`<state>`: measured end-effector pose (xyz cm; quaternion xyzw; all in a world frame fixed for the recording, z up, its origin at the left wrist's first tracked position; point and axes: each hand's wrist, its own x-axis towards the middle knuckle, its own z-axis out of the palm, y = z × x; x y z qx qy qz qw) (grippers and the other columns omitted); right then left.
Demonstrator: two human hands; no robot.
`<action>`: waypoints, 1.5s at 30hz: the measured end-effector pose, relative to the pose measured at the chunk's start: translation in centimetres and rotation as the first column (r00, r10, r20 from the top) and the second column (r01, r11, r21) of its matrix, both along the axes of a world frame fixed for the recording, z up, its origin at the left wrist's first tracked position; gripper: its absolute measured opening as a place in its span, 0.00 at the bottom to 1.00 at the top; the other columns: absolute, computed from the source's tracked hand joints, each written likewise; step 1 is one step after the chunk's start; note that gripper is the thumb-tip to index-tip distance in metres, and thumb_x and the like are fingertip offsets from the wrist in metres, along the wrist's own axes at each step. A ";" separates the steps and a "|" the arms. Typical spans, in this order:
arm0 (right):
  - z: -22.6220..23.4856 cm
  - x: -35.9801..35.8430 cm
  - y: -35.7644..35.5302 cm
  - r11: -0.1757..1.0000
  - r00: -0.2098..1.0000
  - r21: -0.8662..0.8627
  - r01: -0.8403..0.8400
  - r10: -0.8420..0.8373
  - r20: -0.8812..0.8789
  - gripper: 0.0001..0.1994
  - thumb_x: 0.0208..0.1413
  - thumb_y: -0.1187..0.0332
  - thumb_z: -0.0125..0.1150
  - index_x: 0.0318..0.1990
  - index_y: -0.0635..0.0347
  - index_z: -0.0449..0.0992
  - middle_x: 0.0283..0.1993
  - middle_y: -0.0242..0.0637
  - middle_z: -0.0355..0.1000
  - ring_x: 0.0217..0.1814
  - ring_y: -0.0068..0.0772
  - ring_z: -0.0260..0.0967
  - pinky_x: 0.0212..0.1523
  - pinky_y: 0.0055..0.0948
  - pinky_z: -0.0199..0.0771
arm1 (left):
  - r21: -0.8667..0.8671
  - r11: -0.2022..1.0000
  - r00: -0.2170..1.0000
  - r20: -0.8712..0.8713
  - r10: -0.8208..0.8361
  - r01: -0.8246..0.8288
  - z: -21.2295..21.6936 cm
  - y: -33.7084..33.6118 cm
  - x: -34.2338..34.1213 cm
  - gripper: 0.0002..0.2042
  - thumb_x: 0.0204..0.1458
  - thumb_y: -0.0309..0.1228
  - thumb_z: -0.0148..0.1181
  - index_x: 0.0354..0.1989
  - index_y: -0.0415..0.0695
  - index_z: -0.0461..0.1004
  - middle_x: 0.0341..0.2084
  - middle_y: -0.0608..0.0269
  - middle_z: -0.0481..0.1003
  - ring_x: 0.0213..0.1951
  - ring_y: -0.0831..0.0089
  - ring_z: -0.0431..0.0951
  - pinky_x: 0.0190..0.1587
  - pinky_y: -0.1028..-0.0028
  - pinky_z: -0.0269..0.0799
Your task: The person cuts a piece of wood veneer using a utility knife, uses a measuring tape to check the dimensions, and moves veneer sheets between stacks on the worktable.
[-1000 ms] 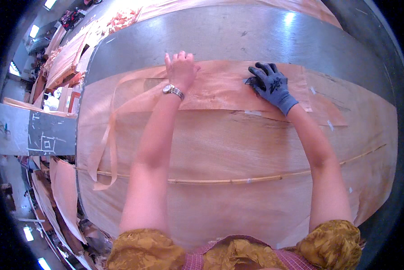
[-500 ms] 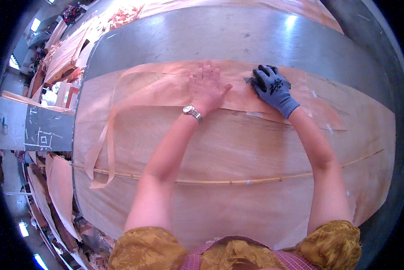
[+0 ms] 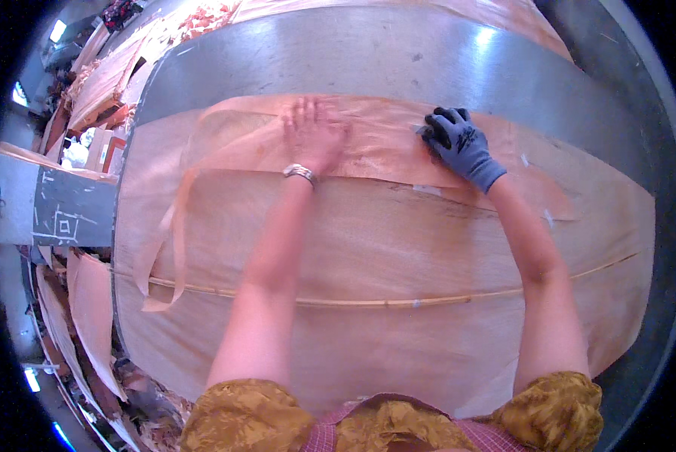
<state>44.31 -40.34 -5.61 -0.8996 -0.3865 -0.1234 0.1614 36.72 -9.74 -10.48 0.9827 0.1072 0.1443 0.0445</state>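
My bare left hand (image 3: 315, 139), slightly blurred and with a watch at the wrist, lies flat with fingers spread on a thin reddish wood veneer piece (image 3: 387, 154). To its right, my right hand (image 3: 462, 147) in a blue-grey glove with dark fingertips rests closed on the same piece. A small greyish tip shows by its fingers; what it grips is mostly hidden. Beneath lies a large pale veneer sheet (image 3: 398, 241). A narrow veneer strip (image 3: 178, 248) loops down from the piece's left end.
A long thin stick (image 3: 383, 304) lies across the large sheet, nearer me. Bits of white tape (image 3: 525, 160) mark the right side. Beyond stretches a grey metal tabletop (image 3: 338, 56). Veneer scraps (image 3: 97, 316) and a box (image 3: 106, 154) are at the left.
My left hand has slid left along the veneer piece, still flat. The right hand stays in nearly the same spot, closed. The whole view has shifted slightly.
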 end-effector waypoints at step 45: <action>5.8 7.3 -2.5 0.570 0.925 -0.729 -0.379 0.229 -0.303 0.15 0.60 0.51 0.45 0.46 0.46 0.71 0.35 0.44 0.76 0.36 0.49 0.74 0.41 0.45 0.70 | -0.085 0.990 0.979 0.182 -0.096 0.112 0.1 -6.8 0.6 0.21 0.61 0.42 0.44 0.62 0.55 0.66 0.65 0.53 0.59 0.66 0.56 0.58 0.63 0.54 0.58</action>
